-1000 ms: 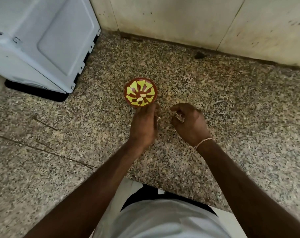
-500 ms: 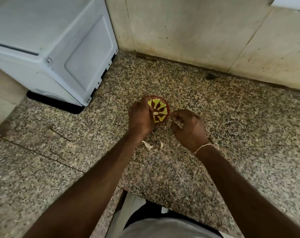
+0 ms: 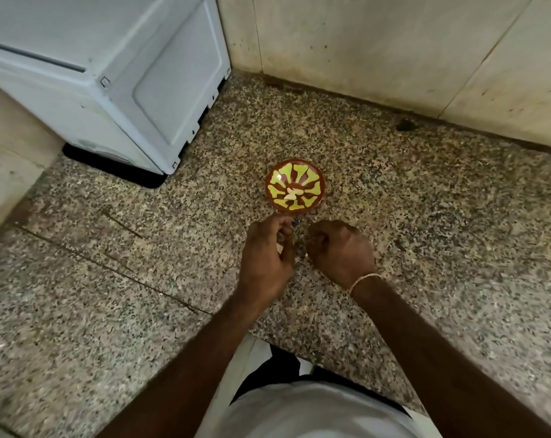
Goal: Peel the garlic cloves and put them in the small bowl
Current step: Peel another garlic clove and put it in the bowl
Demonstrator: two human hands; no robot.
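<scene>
My left hand [image 3: 266, 257] and right hand [image 3: 342, 249], fingers curled over something unseen at centre frame, risk dropping a garlic clove short of the small bowl [image 3: 295, 186].

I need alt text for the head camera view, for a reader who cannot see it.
Two hands, left hand and right hand, work close together above a speckled stone counter, just before a small red-and-yellow bowl holding pale peeled garlic cloves. A white appliance stands at far left.
</scene>
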